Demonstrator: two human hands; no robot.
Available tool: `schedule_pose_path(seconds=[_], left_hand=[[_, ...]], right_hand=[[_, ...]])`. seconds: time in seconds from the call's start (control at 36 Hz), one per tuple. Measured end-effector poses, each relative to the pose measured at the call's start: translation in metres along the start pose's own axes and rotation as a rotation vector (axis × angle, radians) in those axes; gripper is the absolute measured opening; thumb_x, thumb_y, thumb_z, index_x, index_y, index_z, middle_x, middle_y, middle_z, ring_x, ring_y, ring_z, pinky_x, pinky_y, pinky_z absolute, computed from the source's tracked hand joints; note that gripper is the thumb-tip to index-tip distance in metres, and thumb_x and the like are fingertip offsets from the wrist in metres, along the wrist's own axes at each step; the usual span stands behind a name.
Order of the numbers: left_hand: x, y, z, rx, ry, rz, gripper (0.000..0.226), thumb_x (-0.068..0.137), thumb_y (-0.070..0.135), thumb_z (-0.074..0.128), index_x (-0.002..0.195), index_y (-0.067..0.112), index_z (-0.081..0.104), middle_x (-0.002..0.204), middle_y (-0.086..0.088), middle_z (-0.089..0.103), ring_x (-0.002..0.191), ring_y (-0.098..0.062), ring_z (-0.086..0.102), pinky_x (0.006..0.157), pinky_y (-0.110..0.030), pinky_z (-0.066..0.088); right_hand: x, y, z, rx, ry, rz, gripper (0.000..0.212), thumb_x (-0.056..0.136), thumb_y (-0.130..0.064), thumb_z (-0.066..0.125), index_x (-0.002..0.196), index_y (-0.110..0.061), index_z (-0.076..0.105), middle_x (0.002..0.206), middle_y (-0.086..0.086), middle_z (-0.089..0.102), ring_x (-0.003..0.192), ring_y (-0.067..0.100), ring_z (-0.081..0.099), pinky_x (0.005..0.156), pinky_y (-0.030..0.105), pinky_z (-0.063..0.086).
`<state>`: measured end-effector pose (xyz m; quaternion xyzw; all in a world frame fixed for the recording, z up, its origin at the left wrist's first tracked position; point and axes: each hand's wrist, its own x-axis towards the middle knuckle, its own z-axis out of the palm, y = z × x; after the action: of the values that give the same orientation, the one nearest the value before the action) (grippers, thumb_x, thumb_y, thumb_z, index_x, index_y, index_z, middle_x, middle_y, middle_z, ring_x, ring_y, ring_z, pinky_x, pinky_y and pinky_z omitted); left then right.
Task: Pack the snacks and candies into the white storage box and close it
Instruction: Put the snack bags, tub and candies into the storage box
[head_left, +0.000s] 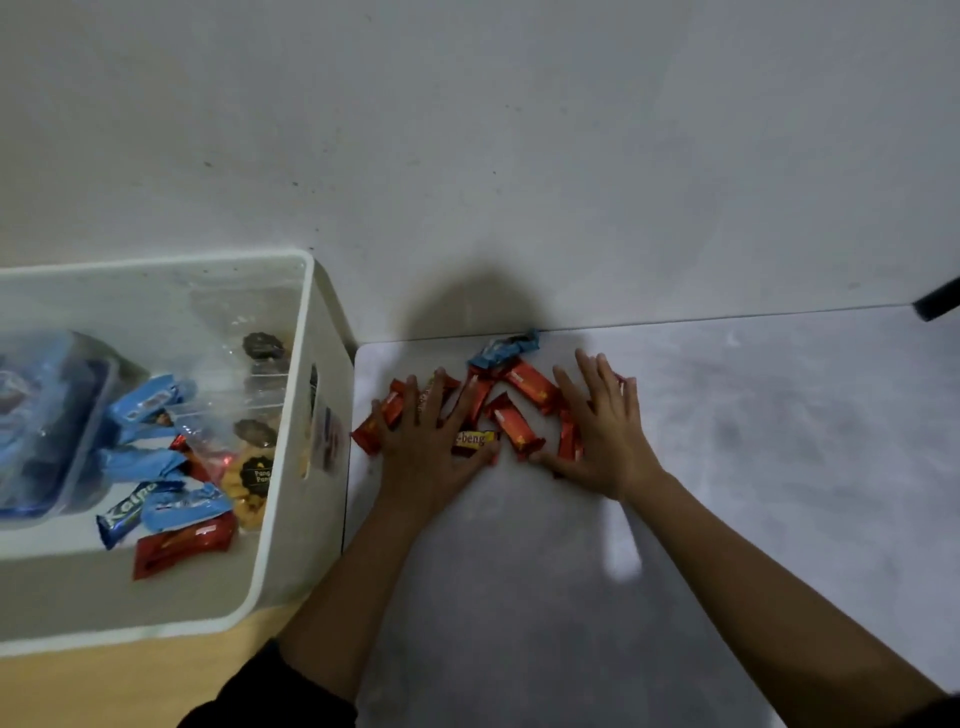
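Both hands lie flat on the white bench (753, 467), fingers (437, 395) spread — left hand (423, 447) and right hand (605, 441) pressing on either side of a heap of red snack bars (519, 423). The white storage box (130, 301), open and partly filled, stands just left of them.

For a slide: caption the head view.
Left hand and right hand spread over red snack bars beside the white storage box.

A pale grey wall (519, 130), flecked with small dark marks, fills the upper half. A white tabletop (753, 415) meets it below, a light wooden surface (156, 675) shows lower left, and a dark object (940, 304) juts in at right.
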<state>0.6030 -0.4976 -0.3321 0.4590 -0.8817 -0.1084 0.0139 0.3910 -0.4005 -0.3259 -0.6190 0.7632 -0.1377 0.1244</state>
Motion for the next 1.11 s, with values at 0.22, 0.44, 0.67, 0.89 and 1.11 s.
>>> schedule_pose_path(seconds=[0.22,0.44,0.67,0.89,1.11], left_hand=[[0.009,-0.015,-0.005,-0.066,0.005,-0.128,0.074,0.076,0.072,0.007,0.144,0.046,0.001,0.157,0.005,0.008,0.145,-0.024,0.002,0.110,-0.059,0.007],[0.016,-0.013,-0.001,-0.066,0.053,-0.215,0.070,0.080,0.067,0.012,0.145,0.042,0.011,0.155,0.003,0.018,0.144,-0.024,0.011,0.106,-0.059,0.014],[0.026,-0.009,-0.003,-0.078,0.055,-0.268,0.075,0.079,0.062,0.010,0.145,0.030,0.024,0.157,0.002,0.016,0.144,-0.022,0.011,0.106,-0.059,0.013],[0.030,-0.008,-0.009,-0.114,0.082,-0.238,0.074,0.080,0.058,0.013,0.141,0.022,0.035,0.151,-0.001,0.031,0.141,-0.023,0.023,0.103,-0.057,0.018],[0.032,-0.011,-0.005,0.000,0.047,-0.195,0.059,0.087,0.052,0.028,0.143,0.033,0.029,0.138,-0.005,0.048,0.128,-0.031,0.043,0.090,-0.060,0.034]], right_hand=[[0.047,-0.020,0.008,-0.104,0.029,-0.132,0.095,0.069,-0.088,0.023,0.144,-0.030,0.021,0.155,0.009,0.022,0.142,0.032,0.017,0.101,0.066,0.025],[0.072,-0.037,0.017,-0.141,0.015,-0.166,0.087,0.072,-0.076,0.038,0.146,-0.033,0.022,0.156,0.001,0.022,0.142,0.029,0.023,0.105,0.055,0.025],[0.076,-0.038,0.019,-0.099,0.099,-0.147,0.079,0.078,-0.070,0.037,0.143,-0.026,0.034,0.130,0.007,0.049,0.127,0.030,0.039,0.101,0.047,0.029],[0.075,-0.036,0.020,-0.052,0.147,-0.160,0.063,0.081,-0.061,0.042,0.130,-0.022,0.052,0.126,0.007,0.054,0.121,0.028,0.047,0.099,0.046,0.032],[0.060,-0.024,0.017,-0.024,0.144,-0.105,0.055,0.086,-0.052,0.040,0.125,-0.016,0.054,0.135,0.001,0.053,0.132,0.025,0.041,0.104,0.049,0.030]])
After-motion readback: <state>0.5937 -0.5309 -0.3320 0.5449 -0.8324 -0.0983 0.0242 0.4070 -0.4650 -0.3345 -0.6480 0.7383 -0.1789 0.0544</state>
